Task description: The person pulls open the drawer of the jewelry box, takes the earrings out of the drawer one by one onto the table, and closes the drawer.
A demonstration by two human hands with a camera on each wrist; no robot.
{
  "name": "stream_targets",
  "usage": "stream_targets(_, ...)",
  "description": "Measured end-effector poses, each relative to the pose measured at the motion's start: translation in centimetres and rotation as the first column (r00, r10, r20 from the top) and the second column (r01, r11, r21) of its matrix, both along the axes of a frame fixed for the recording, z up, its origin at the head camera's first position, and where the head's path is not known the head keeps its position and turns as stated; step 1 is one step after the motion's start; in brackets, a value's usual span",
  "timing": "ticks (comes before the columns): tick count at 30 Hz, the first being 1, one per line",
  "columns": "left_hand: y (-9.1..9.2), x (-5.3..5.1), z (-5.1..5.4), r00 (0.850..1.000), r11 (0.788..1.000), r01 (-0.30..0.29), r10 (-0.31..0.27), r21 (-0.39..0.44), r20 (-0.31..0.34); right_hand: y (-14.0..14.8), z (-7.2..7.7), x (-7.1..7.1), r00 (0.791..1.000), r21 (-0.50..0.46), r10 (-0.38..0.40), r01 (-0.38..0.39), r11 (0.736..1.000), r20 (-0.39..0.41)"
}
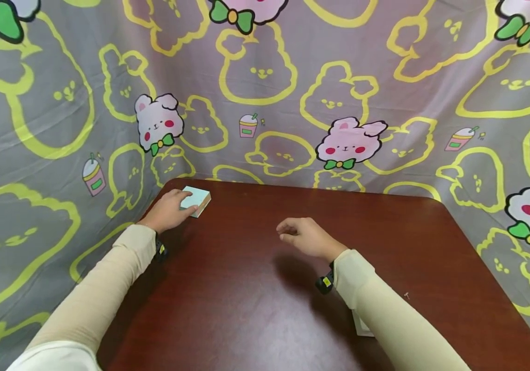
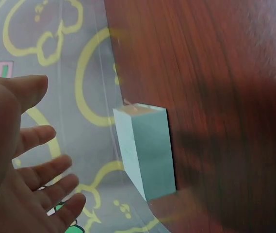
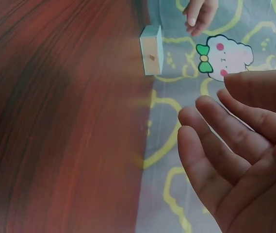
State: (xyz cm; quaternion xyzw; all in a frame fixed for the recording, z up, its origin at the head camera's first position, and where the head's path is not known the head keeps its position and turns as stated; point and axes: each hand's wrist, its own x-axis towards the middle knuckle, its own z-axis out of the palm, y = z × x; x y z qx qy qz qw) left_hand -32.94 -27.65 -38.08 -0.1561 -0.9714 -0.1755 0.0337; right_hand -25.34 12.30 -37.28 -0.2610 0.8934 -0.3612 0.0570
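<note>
A small pale blue box [image 1: 196, 200] with a tan side lies at the table's far left corner. On that tan side a little brown tab [image 3: 152, 57] sticks out. My left hand [image 1: 167, 210] is over the box in the head view; the left wrist view shows its fingers spread and apart from the box [image 2: 152, 153]. Over the middle of the table hovers my right hand [image 1: 309, 238], fingers loosely bent and nothing in them. Both hands [image 3: 244, 145] are held above the tabletop.
The dark red-brown table [image 1: 237, 288] is bordered by a grey patterned cloth [image 1: 283, 77] at the back and sides. A whitish object [image 1: 361, 327] shows partly from under my right forearm. Right of that forearm lies a tiny pale T-shaped piece [image 1: 407, 296].
</note>
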Motion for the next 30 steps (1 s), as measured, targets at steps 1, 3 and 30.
stream_targets(1, 0.0, -0.3, -0.1, 1.0, 1.0, -0.009, 0.009, 0.0, 0.005, -0.1, -0.1, -0.1, 1.0, -0.008, -0.006, 0.006, 1.0, 0.005)
stream_targets(3, 0.1, -0.8, -0.4, 0.999, 1.0, -0.029, 0.028, 0.004, 0.024, -0.2, -0.3, -0.4, 1.0, -0.022, -0.022, 0.022, 1.0, 0.016)
stream_targets(30, -0.8, -3.7, -3.0, 0.977, 0.99, -0.142, 0.142, -0.016, 0.156, -4.0, -4.2, -2.5, 0.993, -0.127, -0.024, 0.039, 0.991, 0.112)
